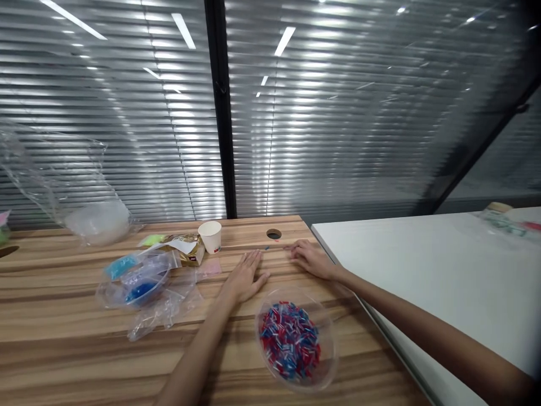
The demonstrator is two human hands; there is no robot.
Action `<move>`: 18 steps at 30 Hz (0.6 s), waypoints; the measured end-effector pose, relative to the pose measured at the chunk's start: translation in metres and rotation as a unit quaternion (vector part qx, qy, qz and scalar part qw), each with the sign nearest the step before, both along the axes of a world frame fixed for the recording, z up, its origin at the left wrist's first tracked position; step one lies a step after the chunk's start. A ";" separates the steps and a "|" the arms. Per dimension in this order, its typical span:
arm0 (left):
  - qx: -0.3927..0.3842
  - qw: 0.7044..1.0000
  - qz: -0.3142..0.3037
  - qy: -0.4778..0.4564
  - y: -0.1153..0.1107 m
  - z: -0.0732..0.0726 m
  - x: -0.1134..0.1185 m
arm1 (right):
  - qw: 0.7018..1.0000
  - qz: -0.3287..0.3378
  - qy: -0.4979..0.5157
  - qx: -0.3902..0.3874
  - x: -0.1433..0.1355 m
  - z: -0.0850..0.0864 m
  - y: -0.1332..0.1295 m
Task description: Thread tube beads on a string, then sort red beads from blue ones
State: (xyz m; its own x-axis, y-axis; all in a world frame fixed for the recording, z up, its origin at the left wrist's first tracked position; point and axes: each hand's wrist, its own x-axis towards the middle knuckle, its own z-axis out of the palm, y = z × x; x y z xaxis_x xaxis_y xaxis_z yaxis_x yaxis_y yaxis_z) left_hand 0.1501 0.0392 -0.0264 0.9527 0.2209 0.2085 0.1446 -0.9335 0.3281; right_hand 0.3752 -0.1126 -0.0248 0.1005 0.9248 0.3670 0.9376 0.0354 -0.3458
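Note:
My left hand [245, 277] lies flat on the wooden table, its fingers stretched forward and its thumb apart. To its right, my right hand [310, 259] rests near the table's right edge, fingers loosely bent and apart, with nothing visible in them. Just beyond its fingertips lie a small blue piece [267, 247] and a small red piece [276, 241]. Nearer to me, below both hands, stands a clear round plastic bowl [327, 363]. It holds many short red, blue and clear tube-like pieces [291, 341].
A white paper cup [210, 237] stands beside a gold box [192, 252]. Further left are a clear bowl with blue packets [141, 290], crumpled plastic bags [167, 310] and a large clear bag [99, 220]. A cable hole [274, 234] and a white table [414, 270] lie beyond and right.

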 end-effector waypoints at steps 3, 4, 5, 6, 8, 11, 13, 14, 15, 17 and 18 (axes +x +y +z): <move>0.002 1.000 -0.001 -0.005 0.001 0.002 0.000 | 0.996 -0.086 0.019 0.015 0.009 -0.014 -0.024; 0.001 1.000 -0.001 -0.006 0.001 0.002 0.000 | 0.992 -0.127 0.022 0.015 0.014 -0.018 -0.028; 0.000 1.000 -0.001 -0.006 0.002 0.001 0.000 | 0.987 -0.160 0.019 0.009 0.019 -0.022 -0.029; 0.000 1.000 -0.001 -0.004 0.002 0.001 0.001 | 0.984 -0.176 0.009 -0.002 0.023 -0.026 -0.028; 0.002 1.000 0.001 0.002 0.003 -0.001 0.001 | 0.984 -0.176 -0.025 -0.025 0.026 -0.031 -0.022; 0.005 1.000 0.009 0.006 0.004 -0.002 0.001 | 0.986 -0.146 -0.066 -0.034 0.022 -0.034 -0.002; 0.005 1.000 0.013 0.004 0.005 -0.002 0.002 | 0.991 -0.118 -0.052 -0.031 0.017 -0.030 0.015; 0.005 1.000 0.013 0.002 0.005 -0.002 0.001 | 0.995 -0.094 -0.036 -0.025 0.014 -0.027 0.023; 0.005 1.000 0.013 0.000 0.005 -0.002 0.001 | 0.997 -0.072 -0.015 -0.017 0.011 -0.024 0.031; 0.005 1.000 0.012 -0.003 0.004 -0.001 0.001 | 0.999 -0.031 0.034 0.001 0.005 -0.016 0.042; 0.004 1.000 0.012 -0.004 0.004 -0.001 0.001 | 0.998 -0.013 0.056 0.009 0.001 -0.012 0.046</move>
